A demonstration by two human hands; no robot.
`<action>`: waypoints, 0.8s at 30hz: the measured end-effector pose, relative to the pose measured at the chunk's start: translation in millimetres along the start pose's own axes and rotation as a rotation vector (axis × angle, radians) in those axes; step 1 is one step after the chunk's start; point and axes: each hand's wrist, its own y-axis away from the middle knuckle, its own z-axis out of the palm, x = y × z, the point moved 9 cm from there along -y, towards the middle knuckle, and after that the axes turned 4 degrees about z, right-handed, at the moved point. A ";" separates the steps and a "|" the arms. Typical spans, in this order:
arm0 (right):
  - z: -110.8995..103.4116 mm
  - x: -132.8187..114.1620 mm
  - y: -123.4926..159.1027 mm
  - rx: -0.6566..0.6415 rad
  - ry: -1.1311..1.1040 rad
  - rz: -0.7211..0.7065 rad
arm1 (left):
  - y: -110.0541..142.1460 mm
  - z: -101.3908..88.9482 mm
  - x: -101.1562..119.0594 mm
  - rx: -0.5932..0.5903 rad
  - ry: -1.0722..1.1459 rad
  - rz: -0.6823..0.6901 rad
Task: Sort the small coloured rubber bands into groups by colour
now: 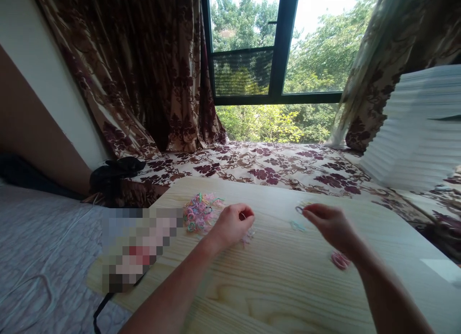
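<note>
Wood-grain desk (266, 276): right hand (329, 221) pinches dark loop (298, 208); left hand (233, 223) curled, contents unclear; its brushing could scatter multicoloured pile (197, 213).

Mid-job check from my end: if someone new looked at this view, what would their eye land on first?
Probably the bright window at top centre, with green trees outside. Next, the multicoloured pile of small bands on the wooden tabletop, just left of the left hand. Farther right, the right hand pinches a small dark ring at its fingertips.
</note>
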 end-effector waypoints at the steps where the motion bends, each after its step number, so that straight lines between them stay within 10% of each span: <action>1: -17.8 17.3 -3.4 0.050 0.113 0.074 | -0.8 -2.0 -0.4 0.011 -0.026 0.012; 8: -59.0 75.9 -0.5 0.048 0.549 0.395 | -4.5 -10.7 -6.4 0.035 -0.142 0.032; 24: -55.4 83.1 -8.2 0.120 0.530 0.306 | -3.8 -20.2 -5.7 0.034 -0.187 0.014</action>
